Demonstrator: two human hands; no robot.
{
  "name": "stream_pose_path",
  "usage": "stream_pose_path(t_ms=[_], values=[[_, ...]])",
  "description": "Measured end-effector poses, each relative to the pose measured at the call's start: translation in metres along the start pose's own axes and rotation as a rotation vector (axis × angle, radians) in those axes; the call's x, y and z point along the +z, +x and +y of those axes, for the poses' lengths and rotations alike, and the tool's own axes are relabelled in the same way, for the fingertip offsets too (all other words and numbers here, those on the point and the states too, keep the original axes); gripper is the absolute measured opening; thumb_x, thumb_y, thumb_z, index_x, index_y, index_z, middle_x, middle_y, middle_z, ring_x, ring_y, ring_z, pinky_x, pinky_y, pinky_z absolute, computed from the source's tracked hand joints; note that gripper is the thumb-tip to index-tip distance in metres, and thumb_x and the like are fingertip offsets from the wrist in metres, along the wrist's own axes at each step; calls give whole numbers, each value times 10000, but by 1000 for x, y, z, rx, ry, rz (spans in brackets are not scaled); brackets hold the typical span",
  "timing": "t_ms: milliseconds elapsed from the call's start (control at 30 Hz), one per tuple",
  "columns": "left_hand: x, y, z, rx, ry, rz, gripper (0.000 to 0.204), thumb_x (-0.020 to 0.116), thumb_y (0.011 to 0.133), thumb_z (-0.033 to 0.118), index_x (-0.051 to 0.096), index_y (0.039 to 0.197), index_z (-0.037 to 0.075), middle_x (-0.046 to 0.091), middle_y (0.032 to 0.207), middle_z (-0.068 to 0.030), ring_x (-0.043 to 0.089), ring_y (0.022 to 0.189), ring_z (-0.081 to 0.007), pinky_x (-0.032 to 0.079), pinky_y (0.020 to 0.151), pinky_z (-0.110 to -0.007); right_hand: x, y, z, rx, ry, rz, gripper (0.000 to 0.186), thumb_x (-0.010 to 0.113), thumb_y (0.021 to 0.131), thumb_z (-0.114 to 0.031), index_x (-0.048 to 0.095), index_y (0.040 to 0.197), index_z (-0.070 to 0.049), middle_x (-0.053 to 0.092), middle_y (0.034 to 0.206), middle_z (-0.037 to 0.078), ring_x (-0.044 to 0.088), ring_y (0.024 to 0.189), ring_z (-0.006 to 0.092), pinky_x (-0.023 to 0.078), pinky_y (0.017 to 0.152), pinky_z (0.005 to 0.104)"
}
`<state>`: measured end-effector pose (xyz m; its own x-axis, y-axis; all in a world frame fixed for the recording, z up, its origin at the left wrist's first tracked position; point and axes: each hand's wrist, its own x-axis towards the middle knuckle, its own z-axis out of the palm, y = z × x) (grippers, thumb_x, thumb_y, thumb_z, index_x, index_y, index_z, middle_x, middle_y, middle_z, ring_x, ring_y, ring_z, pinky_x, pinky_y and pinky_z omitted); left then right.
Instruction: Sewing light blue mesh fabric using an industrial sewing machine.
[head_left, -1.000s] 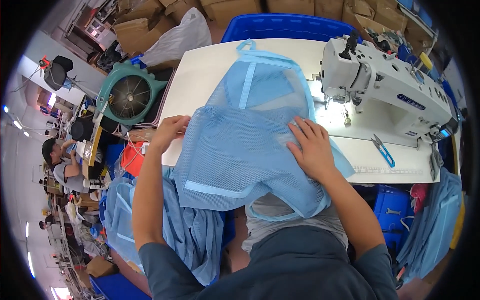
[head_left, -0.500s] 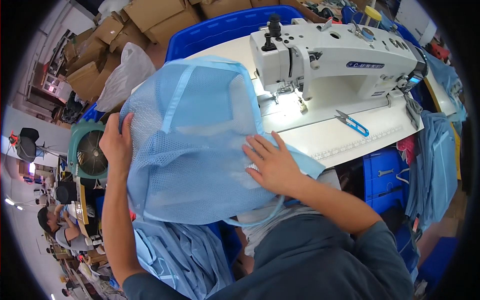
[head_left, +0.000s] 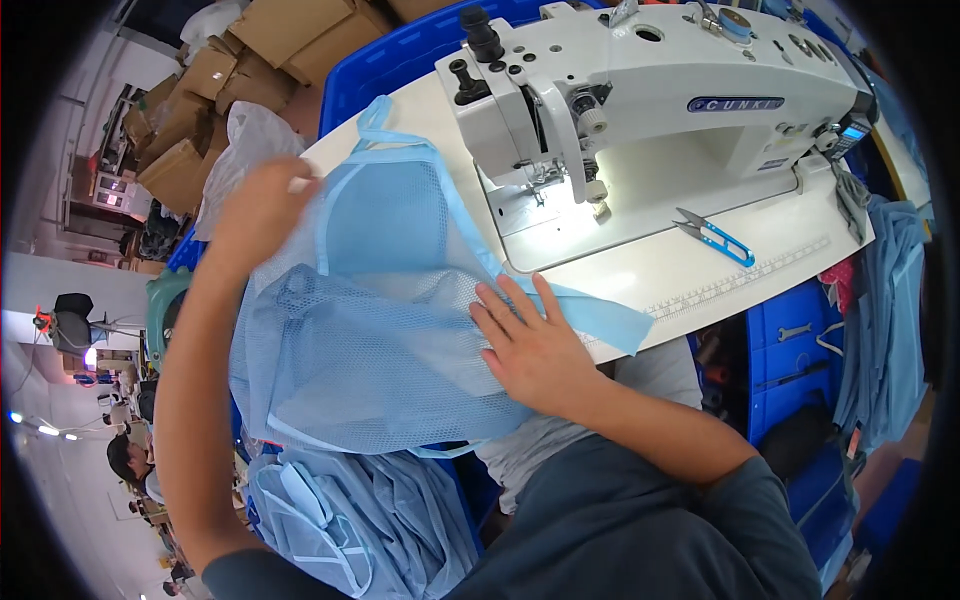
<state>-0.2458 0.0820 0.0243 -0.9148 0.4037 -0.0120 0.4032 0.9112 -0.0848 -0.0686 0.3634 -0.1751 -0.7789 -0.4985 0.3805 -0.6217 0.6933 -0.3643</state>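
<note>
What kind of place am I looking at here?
Most likely a garment sewing workshop: a white industrial sewing machine on the worktable, light blue mesh fabric under both hands, and stacked cardboard boxes behind.

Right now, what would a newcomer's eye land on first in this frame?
First, the light blue mesh garment spread over the table's near left edge, with the left hand gripping its far side and the right hand pressed flat on it. Next, the white sewing machine behind, with blue thread snips lying on the table to its right.
</note>
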Motion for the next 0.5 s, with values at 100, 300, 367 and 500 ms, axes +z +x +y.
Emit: stream_pose_path(t_ms=[100, 300, 367, 500], values=[[39, -4, 103, 72, -128, -359, 343, 525, 1060, 253, 655, 1271, 16, 671, 1218, -233, 639, 1152, -424, 514, 992, -450, -2, 4, 1, -12, 3, -5, 524, 614, 1001, -314, 596, 1410, 14, 525, 1538, 184, 396, 1489, 383, 213, 1254, 611], [177, 4, 112, -158, -184, 5, 543, 436, 1109, 423, 557, 1454, 22, 444, 1629, -169, 428, 1497, -330, 327, 1218, -539, 4, 4, -2, -64, 71, 13, 511, 610, 1000, -290, 595, 1408, 16, 526, 1528, 186, 397, 1483, 378, 206, 1260, 595], [190, 7, 114, -93, -181, 212, 578, 433, 1110, 424, 512, 1522, 27, 389, 1677, -158, 363, 1549, -318, 257, 1263, -543, -3, -3, 3, -46, 70, 12, 500, 611, 998, -273, 596, 1404, 18, 526, 1527, 186, 392, 1487, 374, 207, 1262, 589], [193, 12, 110, -85, -291, 199, 645, 415, 1111, 448, 409, 1604, 31, 355, 1697, -149, 326, 1568, -325, 192, 1290, -516, -29, -64, 14, -37, 282, -128, 507, 644, 970, -237, 594, 1427, -24, 579, 1453, 190, 526, 1367, 384, 419, 1157, 528]])
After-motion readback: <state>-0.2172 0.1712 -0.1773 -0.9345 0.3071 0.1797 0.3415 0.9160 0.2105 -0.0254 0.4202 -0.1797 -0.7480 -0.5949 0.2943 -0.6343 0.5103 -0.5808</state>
